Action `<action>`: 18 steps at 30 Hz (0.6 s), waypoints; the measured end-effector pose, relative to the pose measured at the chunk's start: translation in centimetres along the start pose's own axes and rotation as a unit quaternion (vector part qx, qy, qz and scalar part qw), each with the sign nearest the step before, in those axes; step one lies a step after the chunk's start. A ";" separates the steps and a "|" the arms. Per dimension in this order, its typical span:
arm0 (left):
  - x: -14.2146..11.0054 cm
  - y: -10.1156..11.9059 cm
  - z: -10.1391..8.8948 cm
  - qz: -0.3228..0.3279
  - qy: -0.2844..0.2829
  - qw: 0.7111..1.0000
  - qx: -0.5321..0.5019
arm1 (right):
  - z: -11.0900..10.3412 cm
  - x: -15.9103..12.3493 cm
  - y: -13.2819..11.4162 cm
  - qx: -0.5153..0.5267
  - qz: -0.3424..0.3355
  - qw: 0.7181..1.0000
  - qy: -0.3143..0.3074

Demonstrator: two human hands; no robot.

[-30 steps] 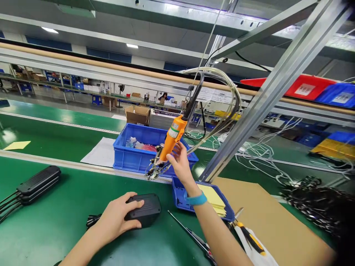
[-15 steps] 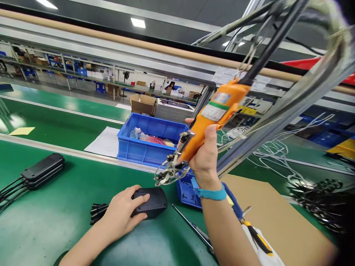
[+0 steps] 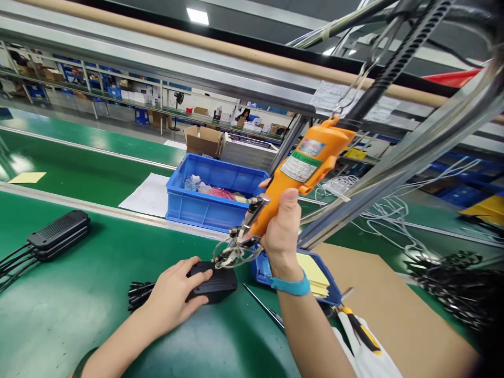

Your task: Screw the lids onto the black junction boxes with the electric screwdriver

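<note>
My left hand (image 3: 179, 291) is closed round a black plastic box (image 3: 216, 286) on the green bench, thumb and fingers on its sides and top. A bundle of black cables (image 3: 139, 295) sticks out beyond the wrist. In my right hand (image 3: 281, 231), which wears a blue wrist strap (image 3: 291, 284), is an orange electric screwdriver (image 3: 303, 160) held at a slant. Its lower end, wrapped in clear tubing and metal fittings (image 3: 236, 249), reaches the far top edge of the box. Whether the bit touches a screw is hidden.
Beyond the box stands a blue bin (image 3: 205, 210) holding plastic bags. A small blue tray (image 3: 328, 289) with yellow papers, a thin metal rod (image 3: 262, 304) and yellow-black pliers (image 3: 362, 331) lie to the right. Another black box (image 3: 59, 236) sits left. A slanting metal post (image 3: 394, 168) rises at right.
My right hand has brought the screwdriver down and left, so its tip end now meets the box's top. My left hand keeps its hold on the box.
</note>
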State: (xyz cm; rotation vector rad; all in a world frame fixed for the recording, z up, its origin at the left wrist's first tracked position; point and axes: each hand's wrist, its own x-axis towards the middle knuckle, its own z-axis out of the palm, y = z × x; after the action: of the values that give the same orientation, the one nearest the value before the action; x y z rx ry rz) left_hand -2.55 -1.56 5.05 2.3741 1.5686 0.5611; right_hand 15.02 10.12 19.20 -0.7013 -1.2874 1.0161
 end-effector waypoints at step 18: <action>0.0 -0.1 -0.6 -0.008 -0.004 1.000 0.004 | 1.0 -1.1 -6.8 -0.013 -0.131 0.986 0.102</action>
State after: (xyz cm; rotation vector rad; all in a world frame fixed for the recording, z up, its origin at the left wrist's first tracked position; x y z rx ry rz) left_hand -2.86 -1.51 5.56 2.3640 1.5885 0.5412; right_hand 15.53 6.17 24.87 -0.6193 -1.1796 0.6962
